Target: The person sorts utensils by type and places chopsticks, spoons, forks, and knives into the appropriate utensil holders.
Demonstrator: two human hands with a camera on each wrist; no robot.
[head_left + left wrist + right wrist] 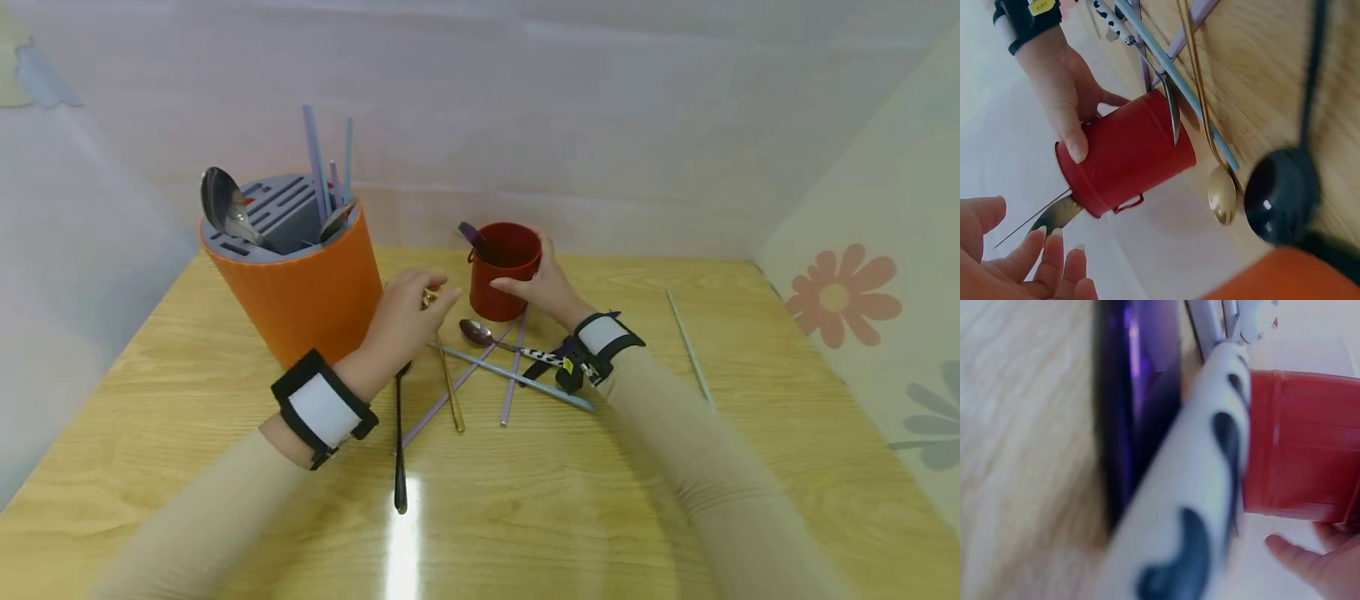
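- The right hand (551,287) holds the red cup (505,271) by its side, thumb in front, fingers behind.
- The left hand (405,321) hovers relaxed and holds nothing, beside the orange utensil holder (296,275).
- The cup stands upright on the wooden table (750,375), behind scattered cutlery; it seems light, rigid and smooth, so the side wall looks like the best place to grasp it.

Right wrist view: spotted handle (1200,506) blurred, cut off below | red cup (1300,447) cut off right | left wrist view: orange holder (1291,278) cropped at bottom edge.
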